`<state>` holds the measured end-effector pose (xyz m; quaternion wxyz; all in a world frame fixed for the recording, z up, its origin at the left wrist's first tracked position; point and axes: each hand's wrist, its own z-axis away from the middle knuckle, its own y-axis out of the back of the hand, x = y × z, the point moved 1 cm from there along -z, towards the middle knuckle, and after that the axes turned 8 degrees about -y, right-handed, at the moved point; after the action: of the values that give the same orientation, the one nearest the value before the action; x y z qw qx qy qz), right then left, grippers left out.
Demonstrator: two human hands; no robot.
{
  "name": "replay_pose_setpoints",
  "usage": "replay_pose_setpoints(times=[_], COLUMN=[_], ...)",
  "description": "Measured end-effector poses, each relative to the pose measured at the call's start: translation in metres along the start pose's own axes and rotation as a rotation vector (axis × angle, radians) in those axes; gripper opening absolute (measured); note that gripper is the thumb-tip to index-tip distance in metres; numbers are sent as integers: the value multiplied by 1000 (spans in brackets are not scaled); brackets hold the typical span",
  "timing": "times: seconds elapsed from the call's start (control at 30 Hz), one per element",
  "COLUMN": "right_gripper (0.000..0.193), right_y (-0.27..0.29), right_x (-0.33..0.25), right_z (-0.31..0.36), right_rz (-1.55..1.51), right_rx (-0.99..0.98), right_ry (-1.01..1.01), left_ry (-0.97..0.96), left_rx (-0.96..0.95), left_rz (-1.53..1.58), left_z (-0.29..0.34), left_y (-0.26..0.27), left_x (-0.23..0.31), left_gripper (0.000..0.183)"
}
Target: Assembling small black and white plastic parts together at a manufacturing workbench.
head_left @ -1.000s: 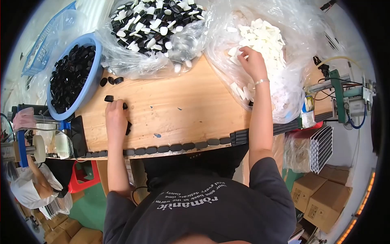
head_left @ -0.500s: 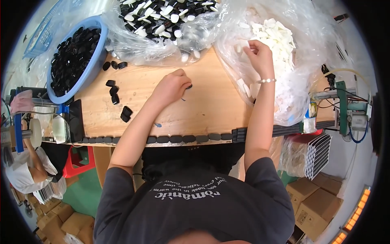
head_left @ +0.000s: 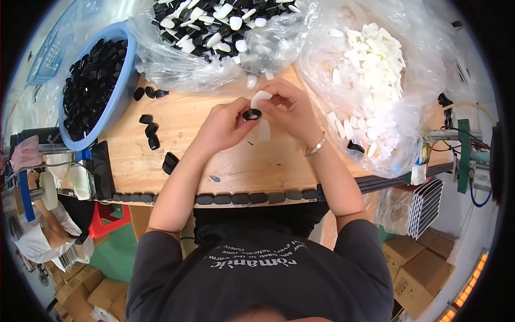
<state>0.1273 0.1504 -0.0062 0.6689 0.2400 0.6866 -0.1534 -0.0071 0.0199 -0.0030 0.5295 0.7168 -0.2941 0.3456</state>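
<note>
Over the middle of the table my two hands have come close together. My left hand (head_left: 228, 124) pinches a small black oval cap (head_left: 251, 115) with its hollow side showing. Between the thumb and fingers of my right hand (head_left: 287, 107) is a white oval piece (head_left: 261, 97), right above the black cap and seemingly touching it. A second white piece (head_left: 264, 130) shows just below; I cannot tell whether it lies on the table or hangs from the right hand. Several loose black caps (head_left: 152, 129) lie on the table left of my left hand.
A blue basin (head_left: 132, 70) of black caps stands at the left. Clear plastic bags hold mixed black-and-white pieces (head_left: 214, 40) at the back and white pieces (head_left: 375, 53) at the right. Dark oval pads (head_left: 241, 198) line the front edge. Another person's arm (head_left: 51, 217) is at far left.
My right hand has left the bag of white pieces and come left to my left hand, bringing a white piece. The left hand has turned, so the black cap now shows.
</note>
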Motion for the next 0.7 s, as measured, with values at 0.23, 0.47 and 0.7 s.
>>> replay_pose_setpoints(times=[0.23,0.47,0.7], right_gripper=[20,17,17], right_y=[-8,-10,-12], right_x=[-5,-10,-5], right_z=[-4,2,3], right_rz=[173,351,394], right_rx=[-2,22,120], right_ry=[64,251,196], left_ry=[125,-39,-142], left_rx=[104,206,229], left_rz=[237,146,66], left_z=[1,1,0], left_y=[1,6,7], left_x=[-5,-8,-2], left_gripper=[16,25,25])
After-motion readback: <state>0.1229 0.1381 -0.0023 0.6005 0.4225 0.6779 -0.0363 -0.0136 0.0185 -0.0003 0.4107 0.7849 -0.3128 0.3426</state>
